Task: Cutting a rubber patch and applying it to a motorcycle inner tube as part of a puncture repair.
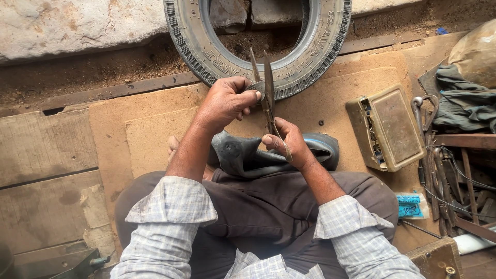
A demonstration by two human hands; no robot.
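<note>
On the board floor before a leaning tyre point(258, 46), you sit cross-legged with a pair of scissors point(266, 88) raised between both hands, blades pointing up and slightly parted. Your left hand point(225, 102) is curled tight around a small dark scrap and the upper part of the scissors; your right hand point(288, 142) is closed around the handles lower down, fingers pressed together. A black inner tube point(243, 155) lies across your lap, just below both hands and touching your trousers.

The risk here, by my reading, is the blades: your left fingertips sit right beside the cutting edge, and a slip of the scrap or a sudden closing of the handles could nick them. The points also face upward toward your face, so a jerk could bring them close. The tube rests loosely on your knee and could slide off onto the floor. To your right, a worn metal box point(387, 129) and a scatter of tools point(439, 170) lie near your elbow; a wide swing of the right arm could knock them.
</note>
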